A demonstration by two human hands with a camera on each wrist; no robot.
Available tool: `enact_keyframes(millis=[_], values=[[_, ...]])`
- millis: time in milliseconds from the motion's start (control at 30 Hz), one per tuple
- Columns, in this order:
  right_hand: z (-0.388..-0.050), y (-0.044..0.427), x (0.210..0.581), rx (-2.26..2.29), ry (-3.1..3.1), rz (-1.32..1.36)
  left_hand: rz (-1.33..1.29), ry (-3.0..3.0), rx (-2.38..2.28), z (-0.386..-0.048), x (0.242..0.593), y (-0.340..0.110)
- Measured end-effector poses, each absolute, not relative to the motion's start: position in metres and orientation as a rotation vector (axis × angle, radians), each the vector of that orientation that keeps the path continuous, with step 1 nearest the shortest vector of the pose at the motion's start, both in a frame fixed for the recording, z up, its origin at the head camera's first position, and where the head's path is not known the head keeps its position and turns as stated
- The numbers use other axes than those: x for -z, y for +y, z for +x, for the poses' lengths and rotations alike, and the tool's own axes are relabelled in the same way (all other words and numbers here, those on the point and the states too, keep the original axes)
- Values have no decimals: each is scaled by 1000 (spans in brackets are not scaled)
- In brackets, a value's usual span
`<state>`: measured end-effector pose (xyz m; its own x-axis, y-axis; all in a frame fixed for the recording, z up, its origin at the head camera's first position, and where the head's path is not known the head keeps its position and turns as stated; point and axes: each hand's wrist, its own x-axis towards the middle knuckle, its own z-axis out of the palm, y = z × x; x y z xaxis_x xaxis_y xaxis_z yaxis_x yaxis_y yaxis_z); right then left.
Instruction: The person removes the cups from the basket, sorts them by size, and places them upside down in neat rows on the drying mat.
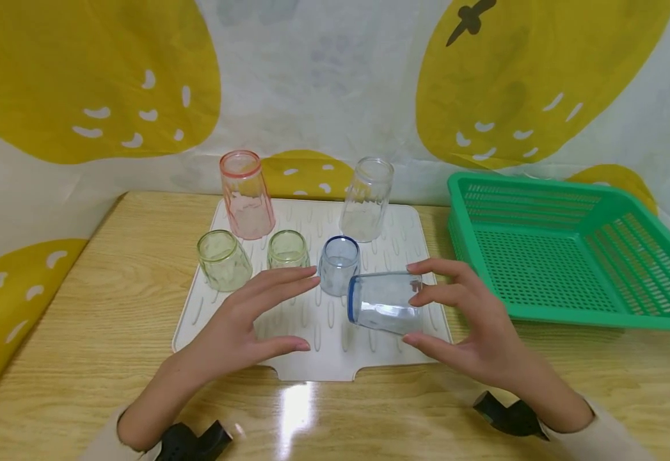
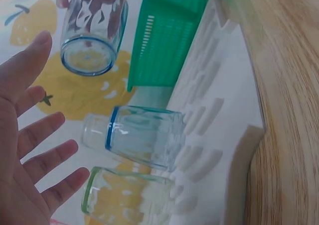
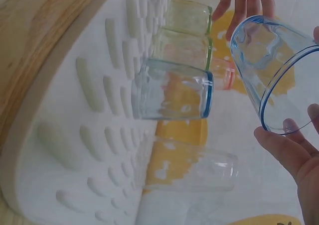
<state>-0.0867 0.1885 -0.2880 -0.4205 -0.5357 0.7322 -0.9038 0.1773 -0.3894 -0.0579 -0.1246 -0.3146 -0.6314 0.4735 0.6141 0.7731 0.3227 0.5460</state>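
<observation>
My right hand (image 1: 478,326) holds a clear blue glass tumbler (image 1: 383,301) tipped on its side above the white drying mat (image 1: 323,355). Fingers and thumb pinch its right end, at the rim in the right wrist view, while a blue-edged end points left. A second blue tumbler (image 1: 339,269) stands on the mat just behind it. My left hand (image 1: 242,320) hovers over the mat's left half with fingers extended and thumb apart, holding nothing. Beyond it stand two green tumblers, one at the left (image 1: 225,266) and one nearer the middle (image 1: 288,250).
A tall pink glass (image 1: 248,202) and a tall clear glass (image 1: 365,205) stand along the back of the mat. To the right sits a green plastic basket (image 1: 576,317) on the wooden table (image 1: 75,320). Lemon-patterned cloth (image 1: 323,83) hangs behind.
</observation>
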Motion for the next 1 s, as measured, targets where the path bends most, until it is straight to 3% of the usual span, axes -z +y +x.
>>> enact_keyframes(millis=[700,1000], values=[[-80,153,290,-1348,-1843,1564,-1069,-2397,1285,-57,321,-110],[-82,151,297,-1318,-1893,1534,-1065,-2383,1377,-58,323,-108]])
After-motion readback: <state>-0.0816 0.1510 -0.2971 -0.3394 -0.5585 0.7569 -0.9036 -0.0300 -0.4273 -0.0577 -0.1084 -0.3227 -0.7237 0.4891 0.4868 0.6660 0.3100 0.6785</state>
